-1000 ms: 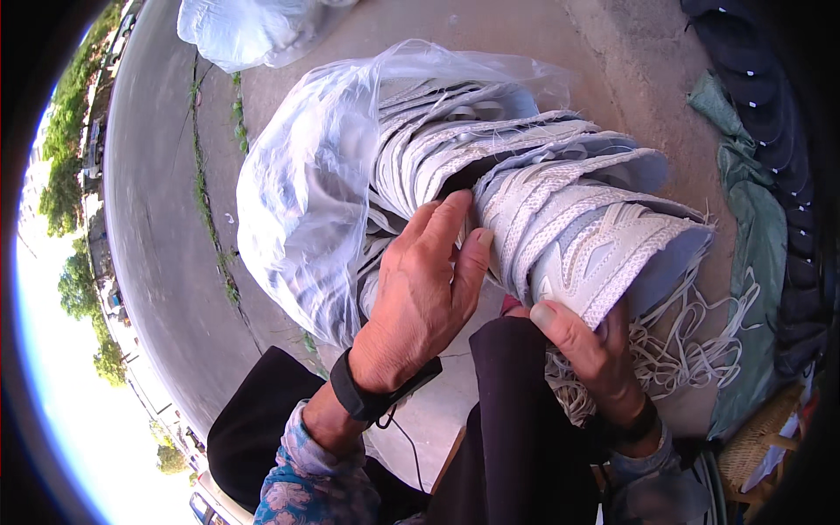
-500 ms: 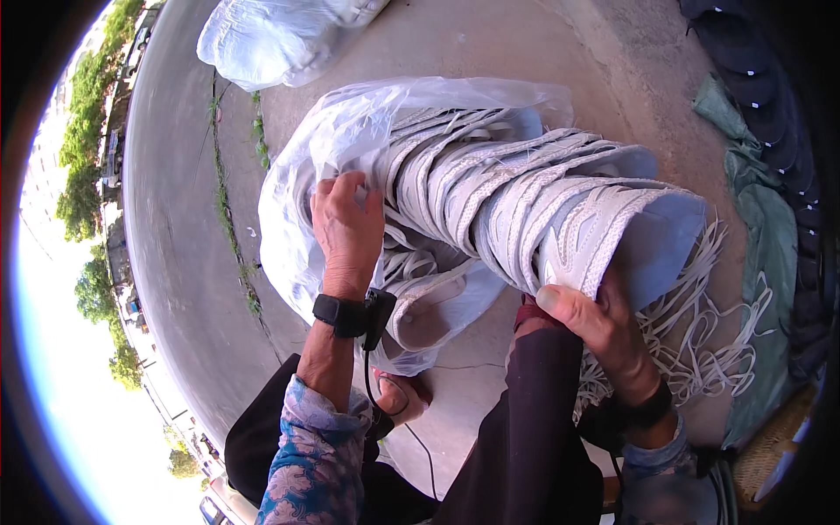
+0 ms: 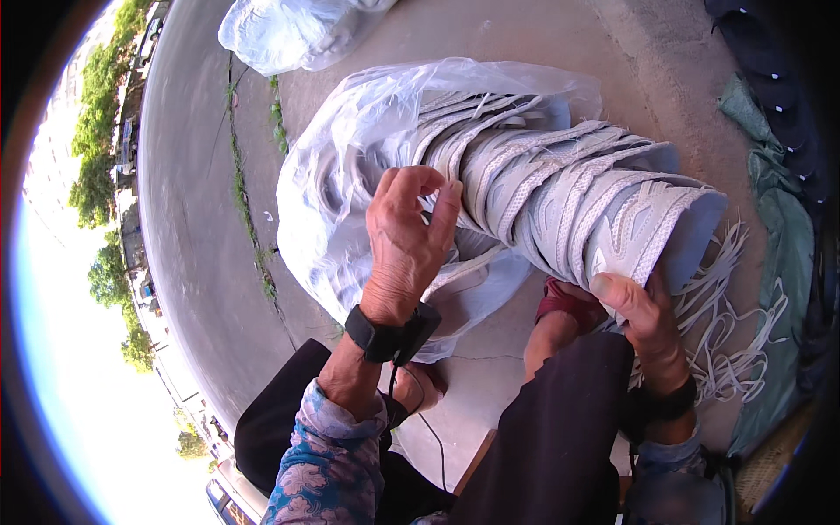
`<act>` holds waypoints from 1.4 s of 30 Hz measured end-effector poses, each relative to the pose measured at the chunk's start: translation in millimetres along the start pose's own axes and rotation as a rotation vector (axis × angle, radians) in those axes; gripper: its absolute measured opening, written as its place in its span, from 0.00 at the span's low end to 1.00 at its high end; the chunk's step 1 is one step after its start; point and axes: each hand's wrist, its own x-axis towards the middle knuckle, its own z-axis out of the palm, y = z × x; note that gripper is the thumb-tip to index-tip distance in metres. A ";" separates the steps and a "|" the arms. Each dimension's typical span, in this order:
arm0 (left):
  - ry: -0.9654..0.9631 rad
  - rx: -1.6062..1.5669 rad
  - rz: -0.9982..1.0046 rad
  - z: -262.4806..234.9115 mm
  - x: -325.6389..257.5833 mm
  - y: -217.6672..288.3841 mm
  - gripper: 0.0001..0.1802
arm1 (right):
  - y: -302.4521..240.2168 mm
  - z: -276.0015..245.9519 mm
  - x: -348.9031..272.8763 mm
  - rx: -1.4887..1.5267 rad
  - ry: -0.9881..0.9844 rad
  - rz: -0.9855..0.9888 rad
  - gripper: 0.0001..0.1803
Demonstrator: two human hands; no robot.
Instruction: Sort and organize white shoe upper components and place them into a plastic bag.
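Observation:
A long stack of nested white shoe uppers (image 3: 560, 192), with braided trim and pale blue lining, lies across the middle and leans toward my right. Its far left part sits inside a clear plastic bag (image 3: 306, 219). My right hand (image 3: 647, 315) grips the nearest upper at the stack's right end, thumb on the outside and fingers hidden under the edge. Beside the stack's left part is my left hand (image 3: 407, 227), fingers curled and thumb tip close to the index fingertip in a pinch. Whatever that pinch may hold is too small to make out.
Loose white laces (image 3: 731, 341) lie in a tangle on the ground at the right, by a green sheet (image 3: 770, 227) and a row of dark curved pieces (image 3: 761, 79). Another filled plastic bag (image 3: 293, 31) stands farther off. My feet are below the stack.
My left hand has moved right, from the bag's opening to the stack's edge, thumb now toward the fingertips. My right hand keeps its grip on the end upper. The whole view has shifted slightly.

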 end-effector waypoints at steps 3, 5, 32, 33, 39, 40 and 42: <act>-0.144 -0.095 0.062 9.2 -24.5 35.7 0.11 | -7.7 1.5 0.4 0.352 0.057 0.109 0.24; -0.205 -0.274 0.006 38.8 -38.5 55.2 0.13 | -4.0 -9.3 -4.3 0.341 0.115 0.106 0.30; -0.134 -0.623 -0.208 -1.2 -89.5 94.0 0.12 | -47.7 -19.2 -57.4 -0.179 -0.373 -0.019 0.44; -0.107 -0.620 -0.305 -18.5 -91.9 88.0 0.11 | -45.9 -16.8 -64.3 -0.336 -0.443 -0.097 0.44; 0.244 -0.777 -0.524 -73.7 -106.6 54.7 0.10 | -72.8 46.5 -28.0 -0.471 -0.878 -0.229 0.42; 0.303 -0.833 -0.567 -70.6 -103.9 49.8 0.10 | -82.5 63.7 -17.8 -0.225 -0.767 -0.142 0.39; 0.276 -0.851 -0.732 -74.7 -97.6 35.4 0.11 | -89.7 93.9 1.6 0.290 -0.540 0.004 0.34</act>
